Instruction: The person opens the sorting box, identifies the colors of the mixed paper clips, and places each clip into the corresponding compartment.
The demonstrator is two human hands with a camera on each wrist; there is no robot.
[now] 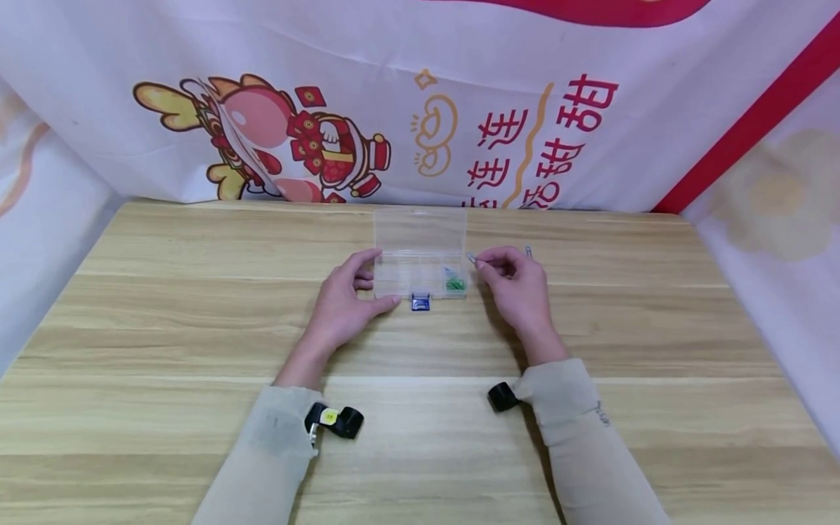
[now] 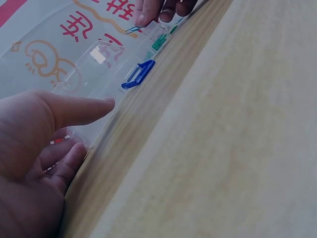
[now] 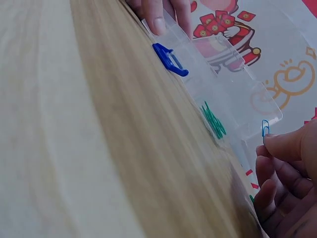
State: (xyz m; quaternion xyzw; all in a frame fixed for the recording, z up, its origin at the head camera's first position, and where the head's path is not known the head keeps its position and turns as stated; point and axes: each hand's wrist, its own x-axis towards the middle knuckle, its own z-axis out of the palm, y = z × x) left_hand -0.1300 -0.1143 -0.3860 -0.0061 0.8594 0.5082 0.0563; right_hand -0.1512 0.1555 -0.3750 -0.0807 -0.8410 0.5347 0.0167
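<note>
A clear plastic divided box (image 1: 389, 277) lies on the table with its lid (image 1: 420, 230) raised at the back. My left hand (image 1: 341, 302) holds the box's left end, thumb at the front edge and fingers at the left side. Between thumb and forefinger, my right hand (image 1: 520, 288) pinches a blue paper clip (image 3: 265, 128) just off the box's right end. Several thin green pieces, apparently paper clips (image 3: 213, 120), lie in the right front compartment. A blue latch (image 1: 421, 302) hangs at the front of the box.
Behind the right hand, a small clip-like piece (image 1: 528, 251) shows on the wooden table (image 1: 420, 452). A white printed cloth (image 1: 420, 44) hangs along the table's back edge. Black wrist cameras, such as the left one (image 1: 341, 421), sit at both sleeves.
</note>
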